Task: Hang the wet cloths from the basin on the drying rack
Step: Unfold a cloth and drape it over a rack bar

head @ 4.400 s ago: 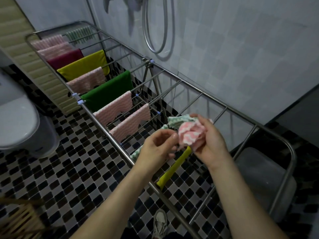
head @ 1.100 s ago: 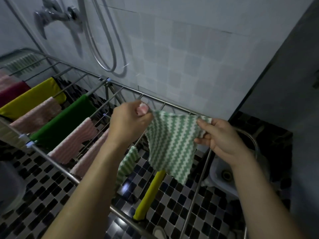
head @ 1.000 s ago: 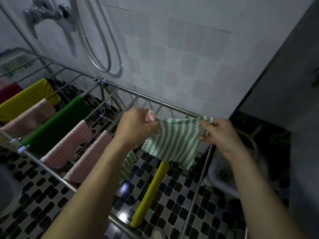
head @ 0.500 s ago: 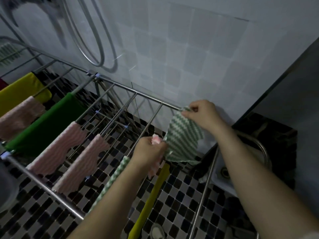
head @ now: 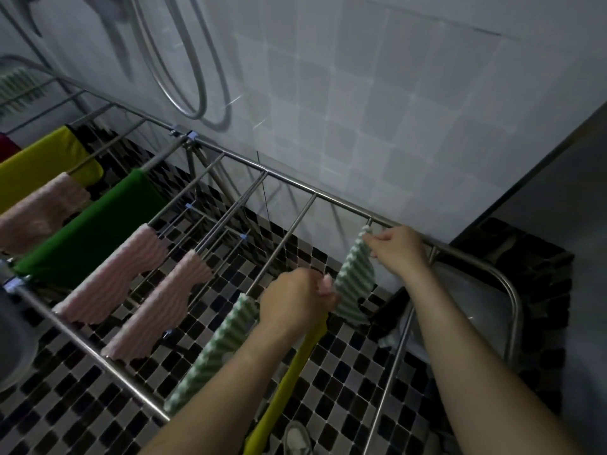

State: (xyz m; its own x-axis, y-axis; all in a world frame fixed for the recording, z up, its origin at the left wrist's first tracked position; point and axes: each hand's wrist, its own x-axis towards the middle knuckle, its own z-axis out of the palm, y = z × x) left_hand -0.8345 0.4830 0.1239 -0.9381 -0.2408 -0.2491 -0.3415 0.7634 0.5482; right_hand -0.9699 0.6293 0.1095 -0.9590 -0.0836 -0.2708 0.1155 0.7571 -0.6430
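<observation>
Right hand (head: 399, 249): I have it pinching the top corner of a green-and-white zigzag cloth (head: 356, 280), right up by the far rail of the drying rack (head: 289, 180).
Left hand (head: 295, 302): it is closed on the nearer edge of the same cloth, with a bit of pink fabric (head: 326, 281) showing between the fingers; what that pink piece is, I cannot tell.
Cloth in hand: it hangs stretched between my two hands, its lower corner drooping below the bars; whether it rests on a bar I cannot tell.
Rack: a steel frame with cross bars, standing beside a white tiled wall over a black-and-white mosaic floor.
Already hung, from my left: a yellow cloth (head: 39, 165), a pink cloth (head: 39, 210), a dark green cloth (head: 88, 229), two pink striped cloths (head: 113, 277), then another green zigzag cloth (head: 213, 351).
Under my left arm: a second yellow cloth (head: 289, 379) hangs down.
Basin (head: 460, 310): a pale tub on the floor at the rack's right end, under my right forearm.
</observation>
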